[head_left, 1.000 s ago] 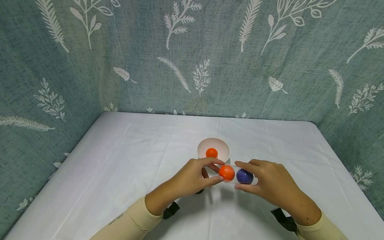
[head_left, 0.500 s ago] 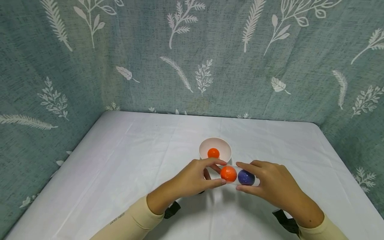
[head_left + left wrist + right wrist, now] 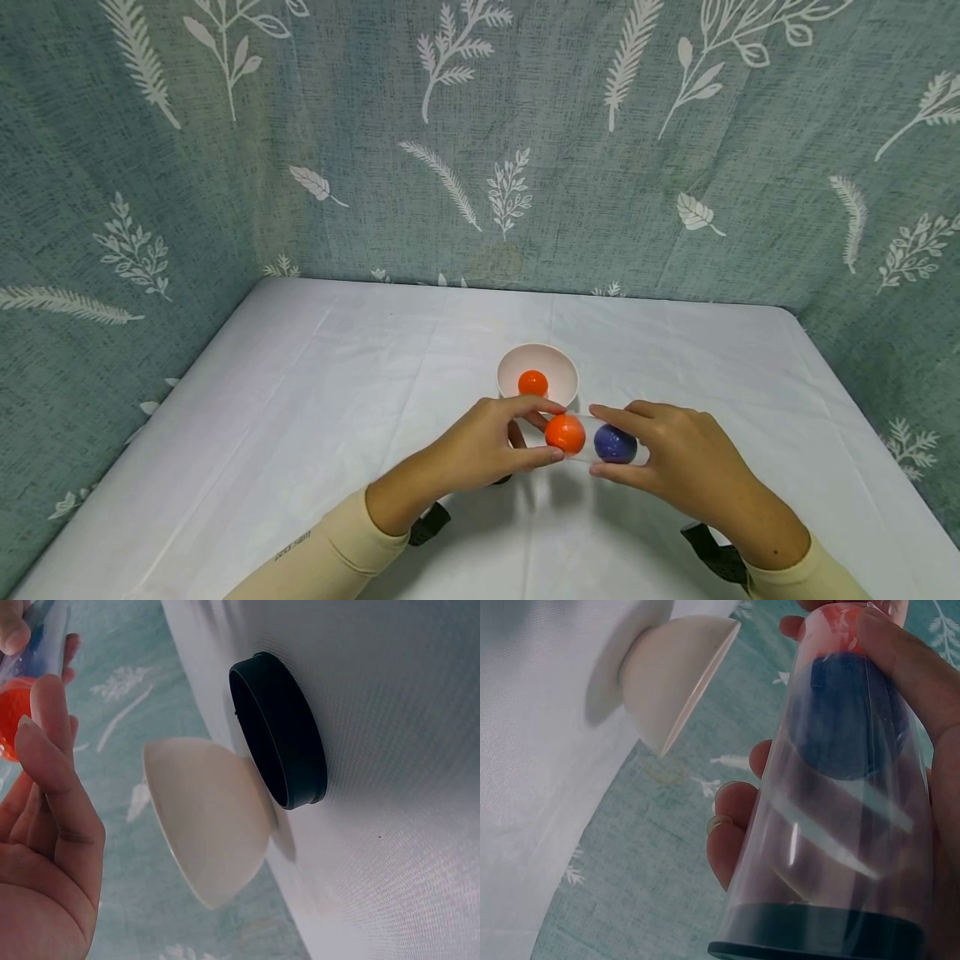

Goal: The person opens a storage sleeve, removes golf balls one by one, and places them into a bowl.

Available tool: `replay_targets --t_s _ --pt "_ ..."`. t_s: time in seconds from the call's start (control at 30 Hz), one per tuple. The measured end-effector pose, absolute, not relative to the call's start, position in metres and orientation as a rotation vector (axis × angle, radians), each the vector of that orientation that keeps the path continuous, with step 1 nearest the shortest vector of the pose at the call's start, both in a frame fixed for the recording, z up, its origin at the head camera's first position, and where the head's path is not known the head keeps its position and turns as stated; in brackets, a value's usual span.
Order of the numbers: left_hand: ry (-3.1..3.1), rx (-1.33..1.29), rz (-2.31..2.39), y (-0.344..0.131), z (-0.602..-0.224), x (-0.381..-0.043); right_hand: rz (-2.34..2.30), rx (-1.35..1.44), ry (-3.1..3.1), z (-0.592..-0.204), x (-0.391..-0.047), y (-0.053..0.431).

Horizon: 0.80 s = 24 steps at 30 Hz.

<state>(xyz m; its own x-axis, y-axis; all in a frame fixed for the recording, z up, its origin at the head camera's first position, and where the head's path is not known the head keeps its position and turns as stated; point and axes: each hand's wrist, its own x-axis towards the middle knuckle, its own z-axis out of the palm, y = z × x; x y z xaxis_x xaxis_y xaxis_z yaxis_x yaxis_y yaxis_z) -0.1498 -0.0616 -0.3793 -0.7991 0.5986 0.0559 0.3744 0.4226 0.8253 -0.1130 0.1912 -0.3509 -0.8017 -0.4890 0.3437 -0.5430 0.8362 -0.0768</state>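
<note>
Between both hands lies a clear plastic tube (image 3: 840,862), held sideways above the table, with a dark cap on its right end (image 3: 832,930). My right hand (image 3: 682,446) grips it around the sides. A dark blue ball (image 3: 615,444) is inside. At the tube's left end is an orange ball (image 3: 565,434), which my left hand (image 3: 483,442) pinches between thumb and fingers. How far that ball sits within the tube's mouth is hard to tell.
Just beyond the hands stands a pale bowl (image 3: 538,357) with another orange ball (image 3: 532,383) in it. A black round cap (image 3: 311,742) lies on the white-covered table (image 3: 360,367), mostly hidden under my left hand in the head view. Patterned curtains (image 3: 337,150) border the table.
Over the last half second the orange ball at the tube's end has shifted slightly left, widening the gap to the blue ball. The hands have stayed almost still.
</note>
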Motion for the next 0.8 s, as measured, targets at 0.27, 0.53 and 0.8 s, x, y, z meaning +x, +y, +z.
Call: replay_targets --t_s 0.27,0.53,0.8 --pt "2.429 0.856 1.318 -0.0614 -0.3800 -0.1510 0.249 0.775 -2.722 -0.3494 -0.1118 0.1923" --pt "2.430 0.868 1.321 -0.0615 -0.3800 -0.1518 0.241 0.778 -2.724 -0.3485 -0.1125 0.1924" --pt "2.443 0.858 1.310 -0.0616 -0.3810 -0.1522 0.256 0.795 -2.710 -0.3477 -0.1126 0.1941"
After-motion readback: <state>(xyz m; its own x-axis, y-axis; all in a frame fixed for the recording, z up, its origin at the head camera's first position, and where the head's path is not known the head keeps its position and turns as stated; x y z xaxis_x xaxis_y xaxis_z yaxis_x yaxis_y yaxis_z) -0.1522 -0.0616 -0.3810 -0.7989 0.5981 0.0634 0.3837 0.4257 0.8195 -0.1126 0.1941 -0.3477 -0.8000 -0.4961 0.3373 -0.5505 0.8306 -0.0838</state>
